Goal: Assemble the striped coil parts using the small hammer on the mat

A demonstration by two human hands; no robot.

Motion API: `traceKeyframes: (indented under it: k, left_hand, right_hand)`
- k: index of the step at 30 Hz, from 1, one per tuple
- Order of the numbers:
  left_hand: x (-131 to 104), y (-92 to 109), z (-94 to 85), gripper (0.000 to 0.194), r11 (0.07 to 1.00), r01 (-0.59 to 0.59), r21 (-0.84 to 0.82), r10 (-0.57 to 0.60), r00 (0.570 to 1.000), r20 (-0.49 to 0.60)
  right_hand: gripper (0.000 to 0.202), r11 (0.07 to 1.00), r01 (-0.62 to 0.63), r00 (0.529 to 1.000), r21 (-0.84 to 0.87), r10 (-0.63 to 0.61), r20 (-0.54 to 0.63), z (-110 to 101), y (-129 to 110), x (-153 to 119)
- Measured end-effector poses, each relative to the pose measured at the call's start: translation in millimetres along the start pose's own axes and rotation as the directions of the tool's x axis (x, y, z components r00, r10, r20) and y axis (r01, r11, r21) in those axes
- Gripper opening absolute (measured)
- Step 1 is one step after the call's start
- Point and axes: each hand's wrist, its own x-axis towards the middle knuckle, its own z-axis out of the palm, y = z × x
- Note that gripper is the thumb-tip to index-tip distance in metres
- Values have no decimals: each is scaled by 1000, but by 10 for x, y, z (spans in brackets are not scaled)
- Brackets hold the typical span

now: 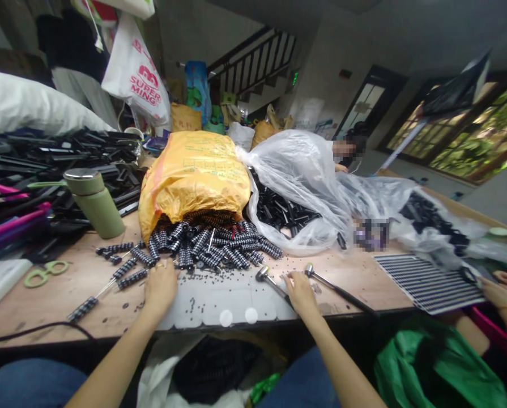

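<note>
Head cam: L hand (pixel 162 286) at near edge of rolls (pixel 187 249), which lie at mouth of yellow bag (pixel 197 175) just beyond, R hand (pixel 302 292) betw. hammer (pixel 276 288) & 2nd hammer (pixel 340 290) farther right, fingers part hidden, so can't tell if either hand grips anything.

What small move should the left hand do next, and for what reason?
Perhaps the left hand should pick up the checkered rod just left of it: that rod lies close, at the edge of the pile, while the right hand is by a hammer.
</note>
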Motion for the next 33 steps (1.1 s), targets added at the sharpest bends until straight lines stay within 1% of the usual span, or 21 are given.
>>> traceKeyframes:
  k: [2, 4, 5, 6, 8, 10, 11, 13, 15, 19, 21, 22, 23, 24, 25, 27, 29, 30, 31, 32, 33]
  left_hand:
    - [23, -54, 91, 41, 995, -44, -92, 41, 999, -29]
    - [-18, 0, 124, 42, 953, -69, -294, 38, 993, -112]
    - [-48, 53, 119, 41, 900, -72, -430, 18, 992, -128]
    - [-78, 115, 102, 41, 817, -56, -574, -9, 994, -110]
    - [-135, 243, 43, 43, 577, 54, -815, -47, 998, 33]
    - [-182, 351, -31, 47, 329, 217, -919, -62, 976, 209]
    - [-203, 394, -66, 49, 232, 278, -932, -65, 961, 270]
    - [-235, 468, -128, 49, 111, 338, -935, -68, 941, 332]
    - [-249, 555, -177, 47, 56, 351, -935, -44, 936, 349]
    - [-228, 863, -255, 44, -6, 363, -932, 47, 931, 362]
    - [-215, 1046, -291, 40, -25, 378, -926, 116, 921, 373]
    - [-214, 1124, -307, 38, -32, 391, -920, 156, 911, 382]
    - [-219, 1186, -319, 35, -34, 406, -913, 192, 899, 393]
    - [-228, 1231, -328, 32, -31, 415, -909, 217, 891, 399]
    - [-241, 1257, -332, 30, -21, 415, -909, 228, 888, 400]
    - [-269, 1264, -317, 27, 20, 373, -928, 208, 906, 368]
    - [-286, 1228, -267, 24, 89, 290, -953, 169, 939, 301]
    - [-286, 1199, -228, 23, 131, 239, -962, 151, 954, 257]
    - [-281, 1167, -182, 23, 180, 178, -967, 138, 969, 205]
    - [-274, 1131, -130, 22, 241, 110, -964, 130, 981, 144]
    - [-267, 1092, -74, 21, 315, 40, -948, 128, 988, 84]
  right_hand:
    - [21, 999, -23, 999, 31, 24, -48, -12, 27, 415]
    - [25, 996, -61, 997, 60, 64, -51, -46, 39, 853]
    - [25, 994, -82, 996, 78, 85, -40, -64, 42, 1051]
    - [22, 990, -105, 994, 100, 107, -20, -81, 43, 1222]
    - [19, 977, -151, 989, 151, 149, 24, -110, 41, 1470]
    - [23, 958, -190, 982, 215, 181, 61, -138, 33, 1585]
    - [25, 945, -206, 978, 252, 194, 73, -153, 27, 1594]
    - [24, 913, -226, 974, 339, 207, 91, -180, -1, 1519]
    - [23, 867, -228, 974, 442, 196, 118, -186, -70, 1311]
    - [31, 732, -208, 971, 649, 76, 225, -81, -398, 573]
    - [33, 647, -224, 955, 729, -5, 298, 0, -602, 179]
    - [36, 477, -287, 926, 831, -82, 367, 34, -690, 18]
    - [38, 376, -322, 911, 869, -129, 393, 59, -762, -107]
    - [43, 293, -330, 910, 898, -154, 384, 72, -816, -191]
    - [51, 247, -319, 920, 915, -152, 362, 74, -852, -236]
    - [65, 275, -280, 944, 920, -93, 316, 47, -885, -235]
    - [66, 368, -231, 964, 901, -36, 262, 4, -887, -179]
    - [62, 442, -175, 978, 880, -22, 206, -13, -883, -155]
    - [61, 534, -83, 993, 842, -24, 114, -20, -876, -143]
    - [62, 632, 33, 998, 774, -56, 3, -12, -866, -145]
    - [63, 717, 143, 990, 683, -109, -92, 12, -851, -164]
